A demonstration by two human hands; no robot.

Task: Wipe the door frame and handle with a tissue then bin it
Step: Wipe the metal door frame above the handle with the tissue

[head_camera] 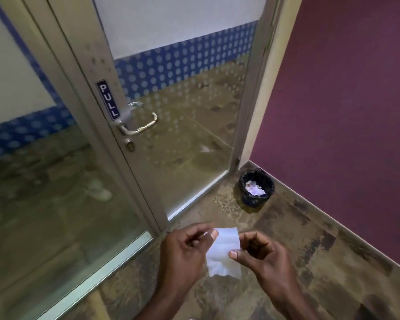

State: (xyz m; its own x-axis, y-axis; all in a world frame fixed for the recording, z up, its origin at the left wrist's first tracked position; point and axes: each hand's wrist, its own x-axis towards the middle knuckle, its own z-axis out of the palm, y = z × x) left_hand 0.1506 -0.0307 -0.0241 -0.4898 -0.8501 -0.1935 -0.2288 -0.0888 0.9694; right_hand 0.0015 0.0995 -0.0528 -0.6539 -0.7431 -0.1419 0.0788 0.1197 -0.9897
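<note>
Now both hands, left [185, 248] and right [261, 252], pinch the tissue [223, 250] flat for wiping; handle [140, 125] at eleven o'clock, bin [255, 187] at one.

"PULL" sign [107, 100] on door frame [88, 72]
White capitals run vertically down a dark plate, just above the handle [139, 125].

The left hand [185, 248] covers the left edge of the tissue [224, 252], and the right hand's [256, 252] thumb covers part of its right edge; both forearms are cut off by the bottom edge. The door frame [97, 125] runs out of view at the top, and the left glass panel [32, 181] is cropped at left. The crumpled contents of the bin [256, 187] are too small to identify
</note>
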